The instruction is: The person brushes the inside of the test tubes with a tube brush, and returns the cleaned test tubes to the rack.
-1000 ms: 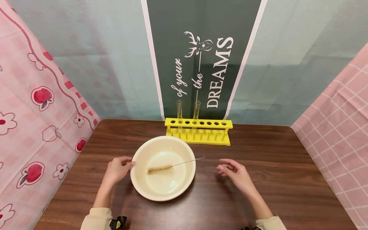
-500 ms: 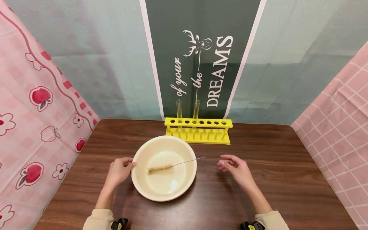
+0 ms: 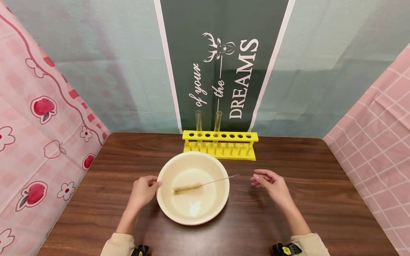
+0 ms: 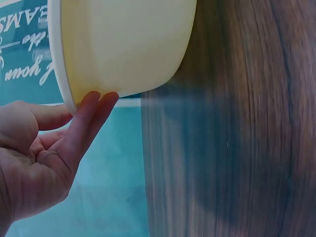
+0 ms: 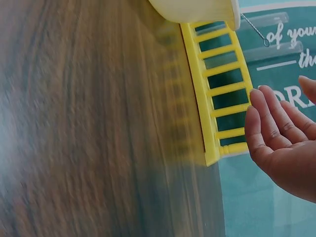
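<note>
Near table (image 3: pixel 333 199) ctr, front of yellow rack (image 3: pixel 228 136): basin (image 3: pixel 205 208), L hand (image 3: pixel 144 188) pinching its L edge; R hand (image 3: pixel 272 185) loose, nothing held, apart to R. Brush (image 3: pixel 188 188) inside, handle (image 3: pixel 221 179) past R edge. Risk: 1-sided grip could tilt basin; push back could knock rack + tubes (image 3: pixel 199 122).

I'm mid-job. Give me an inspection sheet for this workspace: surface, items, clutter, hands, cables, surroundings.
Surface: brown wood-grain table.
Job's things: cream basin with a brush inside, its wire handle crossing the right rim; behind, a yellow rack holding two test tubes.
Clutter: nothing seen.
Hands: left hand pinches the basin's left rim; right hand apart from the basin, fingers loosely curled.
Cables: nothing seen.
Surroundings: grey-blue backdrop with dark lettered panel; pink cloth left, pink checked cloth right.
</note>
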Available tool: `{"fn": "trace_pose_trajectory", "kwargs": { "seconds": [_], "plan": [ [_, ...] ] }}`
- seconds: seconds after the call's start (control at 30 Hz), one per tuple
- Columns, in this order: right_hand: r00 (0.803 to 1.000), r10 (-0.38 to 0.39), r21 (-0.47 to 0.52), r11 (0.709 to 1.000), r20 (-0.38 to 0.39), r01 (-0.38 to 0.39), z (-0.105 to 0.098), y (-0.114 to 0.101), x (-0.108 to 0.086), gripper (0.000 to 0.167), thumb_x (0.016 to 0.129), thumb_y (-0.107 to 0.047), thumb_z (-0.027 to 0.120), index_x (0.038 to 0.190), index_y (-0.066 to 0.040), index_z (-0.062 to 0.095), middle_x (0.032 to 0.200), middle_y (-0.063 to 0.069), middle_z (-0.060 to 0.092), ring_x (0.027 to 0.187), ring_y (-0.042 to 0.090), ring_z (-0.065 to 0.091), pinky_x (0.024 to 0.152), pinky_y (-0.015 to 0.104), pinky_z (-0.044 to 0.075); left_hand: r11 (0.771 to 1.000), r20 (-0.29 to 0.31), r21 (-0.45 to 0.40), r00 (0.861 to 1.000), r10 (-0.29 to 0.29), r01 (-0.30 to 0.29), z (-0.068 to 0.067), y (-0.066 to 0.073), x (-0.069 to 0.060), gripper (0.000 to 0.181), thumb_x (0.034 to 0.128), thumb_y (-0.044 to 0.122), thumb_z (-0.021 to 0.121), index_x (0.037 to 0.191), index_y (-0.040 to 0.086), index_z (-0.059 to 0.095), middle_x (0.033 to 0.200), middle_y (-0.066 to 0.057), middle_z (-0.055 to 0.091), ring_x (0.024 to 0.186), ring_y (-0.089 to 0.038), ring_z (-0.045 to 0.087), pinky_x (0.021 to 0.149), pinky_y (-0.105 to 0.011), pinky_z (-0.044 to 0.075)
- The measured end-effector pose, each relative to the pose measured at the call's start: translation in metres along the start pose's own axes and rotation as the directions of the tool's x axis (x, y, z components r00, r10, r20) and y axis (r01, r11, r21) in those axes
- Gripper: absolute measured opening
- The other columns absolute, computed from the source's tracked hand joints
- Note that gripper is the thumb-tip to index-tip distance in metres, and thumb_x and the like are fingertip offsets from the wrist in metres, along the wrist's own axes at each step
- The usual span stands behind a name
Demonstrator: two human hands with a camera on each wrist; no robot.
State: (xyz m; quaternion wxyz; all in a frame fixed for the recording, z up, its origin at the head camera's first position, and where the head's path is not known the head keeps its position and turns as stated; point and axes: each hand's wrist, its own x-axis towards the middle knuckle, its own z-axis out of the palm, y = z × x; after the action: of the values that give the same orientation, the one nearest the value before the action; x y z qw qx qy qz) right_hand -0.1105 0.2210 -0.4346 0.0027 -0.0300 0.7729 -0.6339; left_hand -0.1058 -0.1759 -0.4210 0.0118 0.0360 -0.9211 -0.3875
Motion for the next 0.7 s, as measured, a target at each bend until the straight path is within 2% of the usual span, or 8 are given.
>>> {"fn": "trace_pose_trajectory", "kwargs": {
  "seconds": [0.2,0.37,0.57,0.7],
  "plan": [
    [0.999,-0.031,-0.028,0.999,0.01,0.032,-0.017,0.0,0.003,0.031,0.09,-0.014,0.057,0.11,0.01,0.054,0.088,0.011,0.068,0.078,0.019,0.065,0.069,0.035,0.052,0.999,-0.015,0.0,0.999,0.052,-0.052,0.015,0.011,-0.002,0.014,0.0805,0.006,0.065,0.089,-0.004,0.067,0.066,-0.002,0.064,0.062,-0.013,0.056,0.06,-0.03,0.044],
    [0.996,-0.056,-0.041,0.997,0.068,0.059,-0.031,0.001,0.006,0.03,0.09,-0.011,0.058,0.111,0.01,0.054,0.09,0.014,0.067,0.079,0.022,0.066,0.07,0.038,0.051,0.997,-0.012,-0.001,0.997,0.071,-0.071,0.026,0.02,-0.005,0.012,0.0807,0.006,0.065,0.088,-0.003,0.067,0.065,0.0,0.062,0.061,-0.012,0.053,0.058,-0.029,0.043],
    [0.995,-0.037,-0.066,0.997,0.098,0.043,-0.044,0.0,0.006,0.03,0.086,-0.015,0.063,0.111,0.002,0.057,0.092,0.009,0.068,0.08,0.018,0.066,0.07,0.037,0.052,0.995,-0.001,-0.011,0.995,0.098,-0.098,0.039,0.032,-0.007,0.01,0.0811,0.006,0.066,0.087,-0.003,0.066,0.065,-0.001,0.062,0.059,-0.011,0.052,0.056,-0.028,0.043],
    [0.993,-0.02,-0.093,0.995,0.117,0.031,-0.047,0.0,0.007,0.032,0.085,-0.015,0.064,0.111,0.003,0.057,0.093,0.011,0.067,0.08,0.018,0.065,0.07,0.038,0.052,0.994,0.01,-0.03,0.994,0.108,-0.108,0.048,0.039,-0.008,0.009,0.0806,0.005,0.066,0.086,-0.002,0.066,0.065,-0.001,0.063,0.059,-0.01,0.053,0.056,-0.027,0.043]
  ]
}}
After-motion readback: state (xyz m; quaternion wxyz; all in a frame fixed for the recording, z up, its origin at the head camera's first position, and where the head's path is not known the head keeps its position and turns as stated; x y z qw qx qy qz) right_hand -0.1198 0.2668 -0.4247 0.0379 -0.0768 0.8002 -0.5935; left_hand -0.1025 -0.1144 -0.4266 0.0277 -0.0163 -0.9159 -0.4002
